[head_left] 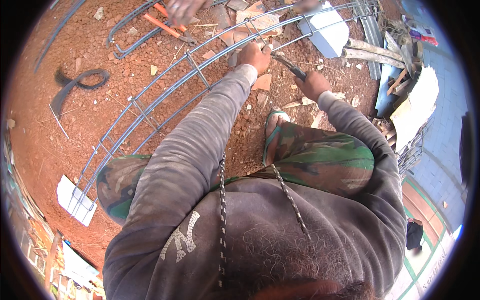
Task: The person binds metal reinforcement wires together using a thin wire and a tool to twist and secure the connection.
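Observation:
A long rebar cage (172, 90) of thin steel bars joined by square stirrups stretches diagonally in front of me. My left hand (256, 57) is closed at its near side, where a stirrup runs into the fingers; the fingertips are partly hidden. In my right hand (315, 85) is a pair of pincers (296, 71) with dark handles. Its jaws point left and reach close to my left thumb. Another person's hand (185, 10) is beyond the cage, by orange-handled pincers (164, 26). A blurred shape, perhaps a hand, shows at the top edge.
Bent steel rods (132, 44) and a bundle of black tie wire (75, 86) lie on the red soil. White blocks (327, 32) sit under the cage's ends. Broken tile pieces (262, 82) lie around my sandalled foot (273, 131). Wooden poles (375, 56) and scrap are at right.

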